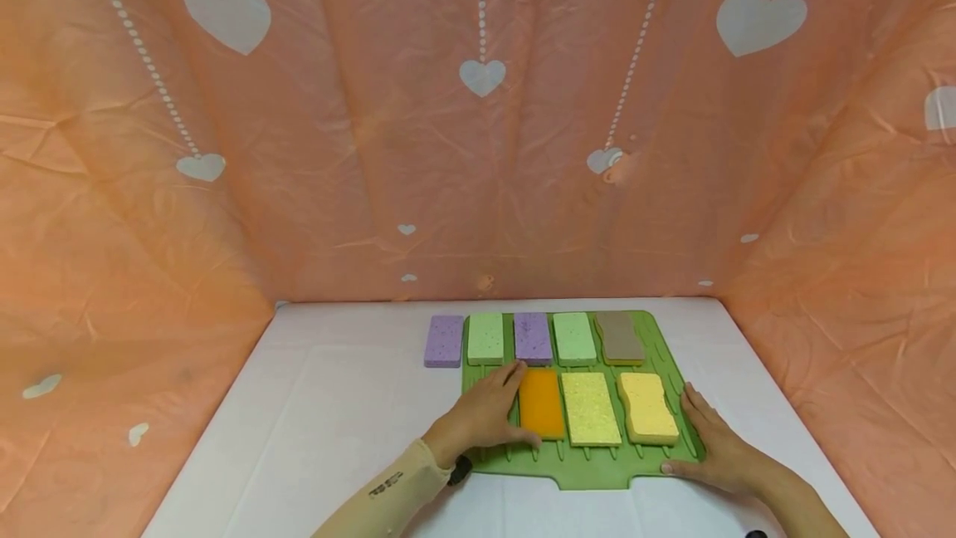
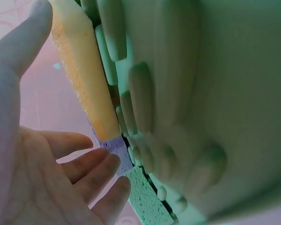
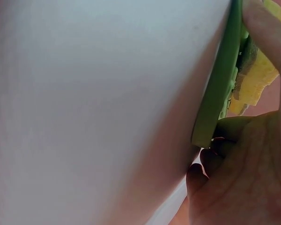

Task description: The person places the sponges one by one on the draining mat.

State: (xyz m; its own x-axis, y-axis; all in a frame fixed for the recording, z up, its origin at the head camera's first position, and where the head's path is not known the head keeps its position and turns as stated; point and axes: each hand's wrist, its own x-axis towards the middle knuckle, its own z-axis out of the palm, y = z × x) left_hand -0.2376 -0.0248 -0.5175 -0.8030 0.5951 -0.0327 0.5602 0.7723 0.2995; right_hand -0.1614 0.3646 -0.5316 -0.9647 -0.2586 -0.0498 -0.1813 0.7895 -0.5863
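A green ridged tray (image 1: 593, 478) lies flat, bearing two rows of sponges. By the orange sponge (image 1: 541, 405) in the front row is my left hand (image 1: 485, 413), its thumb near the lower corner and fingers near the upper one. The left wrist view shows these fingers loose and apart from the sponge's long side. My right hand (image 1: 717, 451) spans the tray's near right corner, fingers along the right side, thumb at the front edge. In the right wrist view the fingertips, partly in shadow, meet the tray's end without wrapping it. Beside the orange sponge lies a speckled yellow sponge (image 1: 590, 409).
A wavy yellow sponge (image 1: 648, 409) ends the front row. Behind stand a light green sponge (image 1: 486, 337), a purple sponge (image 1: 533, 337), another green sponge (image 1: 574, 337) and a grey-topped sponge (image 1: 620, 335). One more purple sponge (image 1: 444, 341) lies left of the tray on the white table (image 1: 329, 413).
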